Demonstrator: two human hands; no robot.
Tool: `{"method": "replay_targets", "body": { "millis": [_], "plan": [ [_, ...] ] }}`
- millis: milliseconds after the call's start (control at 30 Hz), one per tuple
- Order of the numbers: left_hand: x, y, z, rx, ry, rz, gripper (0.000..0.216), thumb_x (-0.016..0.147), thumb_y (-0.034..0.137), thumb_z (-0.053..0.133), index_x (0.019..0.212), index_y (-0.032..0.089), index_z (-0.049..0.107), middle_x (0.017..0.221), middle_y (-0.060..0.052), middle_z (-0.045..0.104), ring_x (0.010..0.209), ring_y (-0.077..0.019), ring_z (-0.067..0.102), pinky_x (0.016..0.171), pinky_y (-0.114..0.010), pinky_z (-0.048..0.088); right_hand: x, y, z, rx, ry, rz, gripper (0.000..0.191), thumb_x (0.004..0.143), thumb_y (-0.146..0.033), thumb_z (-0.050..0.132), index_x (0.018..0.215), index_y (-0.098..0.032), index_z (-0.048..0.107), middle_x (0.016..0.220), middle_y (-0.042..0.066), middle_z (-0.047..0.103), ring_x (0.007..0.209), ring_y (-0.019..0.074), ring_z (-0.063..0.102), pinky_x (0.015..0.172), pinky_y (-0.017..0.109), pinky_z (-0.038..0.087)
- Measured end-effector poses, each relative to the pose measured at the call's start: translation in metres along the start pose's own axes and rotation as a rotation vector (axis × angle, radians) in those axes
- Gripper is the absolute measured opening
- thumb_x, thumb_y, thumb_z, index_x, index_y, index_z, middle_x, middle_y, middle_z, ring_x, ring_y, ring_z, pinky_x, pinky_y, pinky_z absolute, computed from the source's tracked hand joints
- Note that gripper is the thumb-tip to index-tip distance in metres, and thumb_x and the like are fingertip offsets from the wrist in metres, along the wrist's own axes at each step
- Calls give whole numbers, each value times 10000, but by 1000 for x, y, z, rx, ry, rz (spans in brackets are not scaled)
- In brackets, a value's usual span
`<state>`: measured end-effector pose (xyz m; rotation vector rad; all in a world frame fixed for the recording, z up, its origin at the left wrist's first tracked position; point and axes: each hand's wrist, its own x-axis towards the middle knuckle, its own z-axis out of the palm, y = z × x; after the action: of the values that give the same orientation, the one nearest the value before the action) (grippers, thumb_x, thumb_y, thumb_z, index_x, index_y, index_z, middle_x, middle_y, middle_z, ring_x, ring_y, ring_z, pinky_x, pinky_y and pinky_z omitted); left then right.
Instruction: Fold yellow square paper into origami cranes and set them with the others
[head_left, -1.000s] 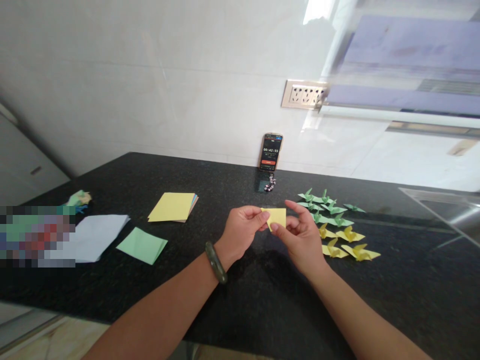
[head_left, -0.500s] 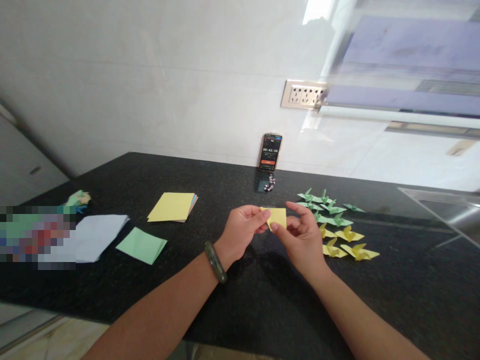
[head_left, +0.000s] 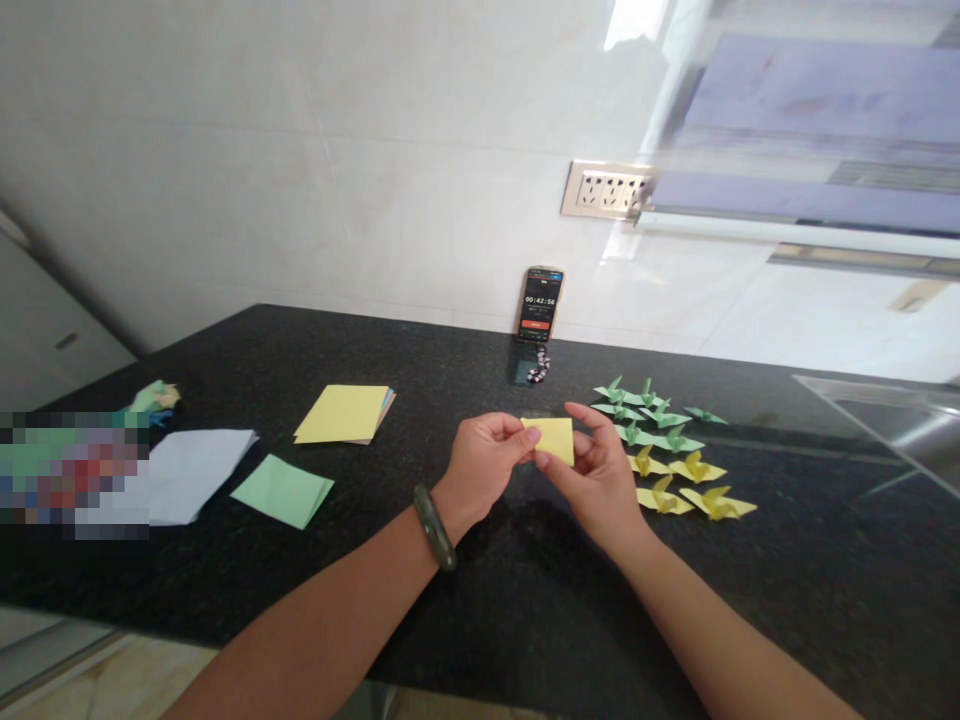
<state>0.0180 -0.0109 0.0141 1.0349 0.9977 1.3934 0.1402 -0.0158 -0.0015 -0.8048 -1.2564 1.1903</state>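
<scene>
A small folded piece of yellow paper (head_left: 556,438) is held above the dark counter between both hands. My left hand (head_left: 487,462), with a dark green bangle on its wrist, pinches the paper's left edge between thumb and fingers. My right hand (head_left: 602,475) grips its lower right part, thumb in front and fingers behind; the index finger is raised off the paper. Just right of my right hand stand several yellow paper cranes (head_left: 697,467), with several green paper cranes (head_left: 673,438) behind them.
A stack of coloured paper (head_left: 345,413), yellow on top, lies left on the black counter (head_left: 450,630). Nearer are green sheets (head_left: 281,490) and white paper (head_left: 199,470). A phone (head_left: 540,303) showing a timer leans on the wall. A sink edge (head_left: 885,430) lies at far right.
The yellow paper has turned slightly and sits a little lower. My right thumb has shifted slightly left and down along it. Both hands keep their grip.
</scene>
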Motion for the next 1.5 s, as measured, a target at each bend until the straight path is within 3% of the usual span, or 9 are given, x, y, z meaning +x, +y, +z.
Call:
{"method": "replay_targets", "body": {
  "millis": [167,367,467,567,700,933,1033,1200,1500],
  "plan": [
    [-2,2,1,-7,-14,12,254,581,331,716,509,138,566,488,20,553,483,-79,483,499,-209,400,-2,-1,-1,0,-20,-2,571,663,-231,704,1123,-256,368,683,-41,653,624,142,626,591,264,482],
    [-1,-3,-2,-40,-38,-5,321,699,396,631,545,121,569,502,15,521,487,-69,468,511,-209,396,-1,-2,-3,27,-37,6,589,658,-226,712,1129,-256,360,671,-49,658,594,139,621,598,275,485],
    [0,-4,-2,-133,-38,-43,249,655,347,686,732,118,625,600,2,589,558,-90,538,572,-232,449,0,0,-3,20,7,15,591,637,-228,728,1106,-252,369,654,-49,666,564,134,614,567,260,477],
    [1,-3,-3,-222,-77,-75,423,591,272,739,974,135,625,736,-24,651,671,-127,594,638,-266,482,1,1,-2,6,34,30,564,611,-241,743,1050,-248,388,605,-60,650,522,131,597,522,245,464],
    [2,-3,-4,-244,-113,-124,291,602,273,729,830,101,676,752,-57,671,695,-136,603,672,-276,488,1,3,-2,-31,28,26,439,614,-284,738,941,-227,452,629,-36,638,524,122,570,507,243,453],
    [1,-3,-4,-125,-104,-161,223,638,301,705,745,106,677,703,-52,671,632,-120,609,637,-257,491,5,-1,-15,-464,146,-248,89,719,-291,651,704,-204,638,660,0,525,611,124,483,534,253,402],
    [1,-1,-4,-115,-136,-196,210,641,281,703,761,111,674,688,-40,664,592,-100,596,581,-221,475,6,-2,-18,-482,129,-245,88,742,-281,633,698,-208,653,694,13,571,625,131,505,535,256,403],
    [2,2,-7,-179,-242,-220,233,632,276,715,785,104,682,736,-54,674,619,-92,597,617,-212,474,5,1,-19,-464,157,-241,70,756,-275,626,766,-222,671,691,5,585,598,125,523,507,245,412],
    [6,6,-15,-103,-307,-227,263,674,328,669,809,103,673,723,-72,680,663,-130,623,632,-236,471,9,-6,-27,-689,-37,-577,225,793,-148,559,933,-268,688,753,19,596,656,129,558,551,253,449]
  ]
}}
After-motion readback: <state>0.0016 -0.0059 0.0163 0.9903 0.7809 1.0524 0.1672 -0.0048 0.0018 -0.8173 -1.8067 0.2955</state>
